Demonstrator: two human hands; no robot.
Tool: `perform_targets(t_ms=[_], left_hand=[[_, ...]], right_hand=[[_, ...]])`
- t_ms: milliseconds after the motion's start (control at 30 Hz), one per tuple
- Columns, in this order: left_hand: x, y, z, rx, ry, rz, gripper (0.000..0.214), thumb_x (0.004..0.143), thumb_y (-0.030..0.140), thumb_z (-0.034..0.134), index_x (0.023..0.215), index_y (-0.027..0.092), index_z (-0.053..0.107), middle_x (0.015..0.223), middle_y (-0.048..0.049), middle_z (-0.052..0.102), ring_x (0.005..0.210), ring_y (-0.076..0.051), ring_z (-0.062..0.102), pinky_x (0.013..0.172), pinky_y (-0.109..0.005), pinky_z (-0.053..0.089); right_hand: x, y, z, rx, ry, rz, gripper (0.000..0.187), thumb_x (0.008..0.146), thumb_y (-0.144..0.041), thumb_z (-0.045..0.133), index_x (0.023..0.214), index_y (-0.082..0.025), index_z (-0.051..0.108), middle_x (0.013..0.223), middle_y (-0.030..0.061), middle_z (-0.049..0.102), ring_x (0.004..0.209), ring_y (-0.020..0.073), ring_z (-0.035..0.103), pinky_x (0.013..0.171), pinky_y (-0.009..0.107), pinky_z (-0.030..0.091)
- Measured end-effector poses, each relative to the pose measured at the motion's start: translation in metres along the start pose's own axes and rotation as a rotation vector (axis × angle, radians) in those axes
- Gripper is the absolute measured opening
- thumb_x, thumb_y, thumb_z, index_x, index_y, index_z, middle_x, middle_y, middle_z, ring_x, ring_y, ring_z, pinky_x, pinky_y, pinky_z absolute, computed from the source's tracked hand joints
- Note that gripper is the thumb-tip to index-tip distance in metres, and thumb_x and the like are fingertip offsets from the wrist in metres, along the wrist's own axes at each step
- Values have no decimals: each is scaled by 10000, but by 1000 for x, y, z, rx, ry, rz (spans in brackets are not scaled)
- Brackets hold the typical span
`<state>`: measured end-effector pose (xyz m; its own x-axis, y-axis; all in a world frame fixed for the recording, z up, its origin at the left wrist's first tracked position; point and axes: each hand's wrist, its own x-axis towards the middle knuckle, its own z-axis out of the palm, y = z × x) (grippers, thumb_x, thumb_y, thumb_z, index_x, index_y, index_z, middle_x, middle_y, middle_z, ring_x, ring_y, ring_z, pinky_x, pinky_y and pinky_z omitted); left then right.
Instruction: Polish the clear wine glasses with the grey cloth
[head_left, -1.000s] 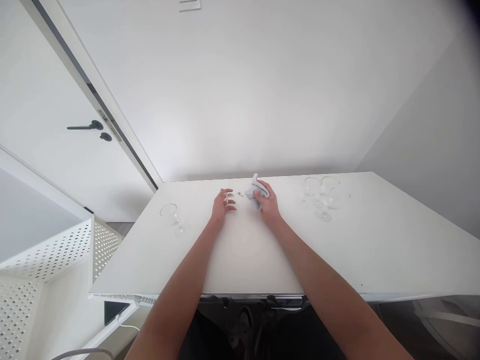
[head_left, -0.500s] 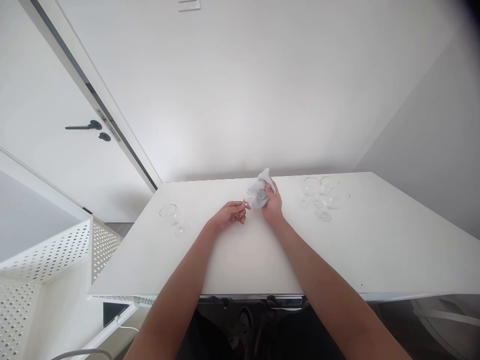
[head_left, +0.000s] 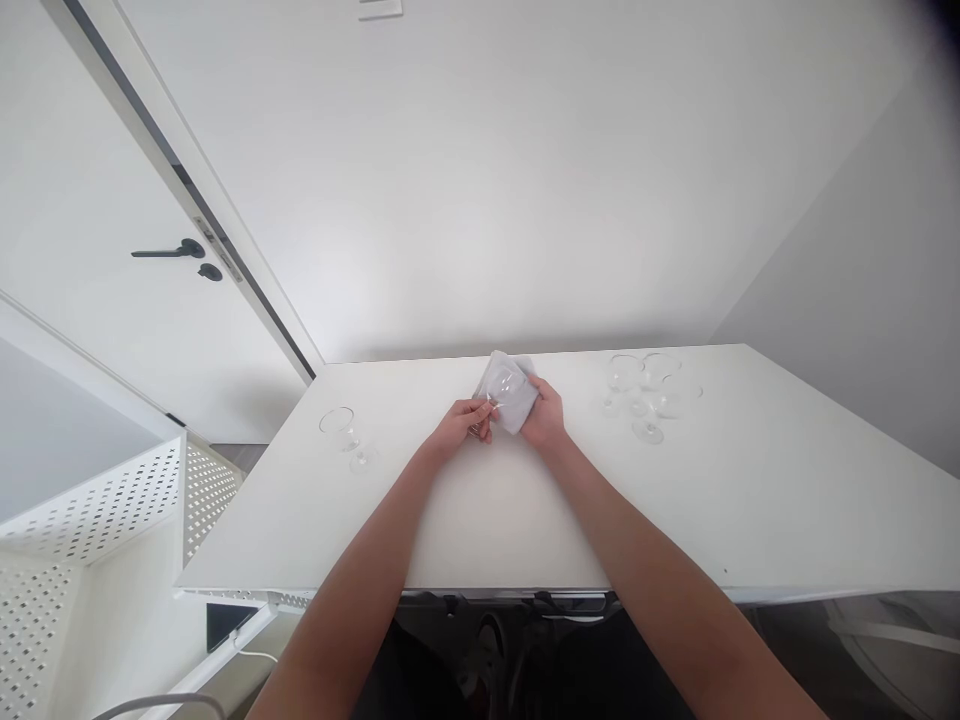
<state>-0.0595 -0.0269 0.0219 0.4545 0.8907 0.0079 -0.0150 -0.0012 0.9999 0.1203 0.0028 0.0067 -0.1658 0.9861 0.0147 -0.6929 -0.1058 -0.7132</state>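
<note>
A clear stemmed glass (head_left: 505,381) is tilted over the middle of the white table, its bowl toward the back. Closed fingers of my left hand (head_left: 466,422) hold it by the stem and foot, which they partly cover. My right hand (head_left: 545,411) grips a pale grey cloth (head_left: 517,412), spread flat behind and under the bowl. Most of the right fingers are hidden beneath the cloth; the thumb lies along its right edge.
A single stemmed glass (head_left: 340,430) stands at the left of the white table (head_left: 495,530). Several more stemmed glasses (head_left: 648,430) are grouped at the right. Behind the table rises a white wall (head_left: 495,200); a door with a black handle (head_left: 169,250) is at far left.
The cloth, bunched around the glass bowl before, now lies spread out behind it, and the bowl shows. My right hand has turned and dropped slightly; my left keeps the stem.
</note>
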Motion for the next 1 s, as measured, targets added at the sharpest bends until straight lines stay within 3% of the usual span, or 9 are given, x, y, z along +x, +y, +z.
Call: perform_targets(t_ms=[300, 500, 667, 867, 1000], left_hand=[[3, -5, -1, 32, 73, 5, 452, 888, 604, 628, 838, 159, 686, 590, -6, 537, 583, -166, 615, 612, -307, 451], [3, -10, 2, 120, 96, 76, 459, 889, 605, 623, 852, 156, 713, 574, -8, 560, 580, -160, 615, 601, -288, 449], [5, -14, 3, 240, 188, 120, 464, 877, 606, 629, 915, 159, 746, 591, -20, 601, 599, -169, 605, 606, -294, 478], [6, -14, 2, 360, 287, 150, 427, 894, 582, 611, 852, 172, 722, 621, -11, 597, 581, -130, 500, 578, -265, 407], [7, -13, 1, 361, 334, 204, 381, 921, 538, 596, 787, 184, 646, 702, -9, 620, 666, -132, 533, 651, -262, 417]], right_hand=[[1, -1, 1, -45, 14, -28, 414, 840, -562, 633, 1063, -216, 673, 1019, 95, 744, 957, 336, 686, 804, 490, 562], [0, 0, 1, 6, 4, -12, 372, 846, -549, 600, 1009, -218, 651, 961, 85, 728, 925, 330, 677, 770, 477, 565], [0, 2, 2, -5, 13, -10, 324, 844, -528, 615, 962, -227, 642, 907, 71, 715, 923, 313, 670, 793, 456, 558], [1, 1, 2, 9, 57, -92, 291, 854, -459, 614, 1053, -248, 648, 1068, 54, 718, 981, 284, 661, 835, 423, 549], [-1, 1, 3, -29, 15, -129, 356, 877, -489, 584, 1146, -262, 643, 1196, 57, 700, 1071, 302, 653, 861, 443, 553]])
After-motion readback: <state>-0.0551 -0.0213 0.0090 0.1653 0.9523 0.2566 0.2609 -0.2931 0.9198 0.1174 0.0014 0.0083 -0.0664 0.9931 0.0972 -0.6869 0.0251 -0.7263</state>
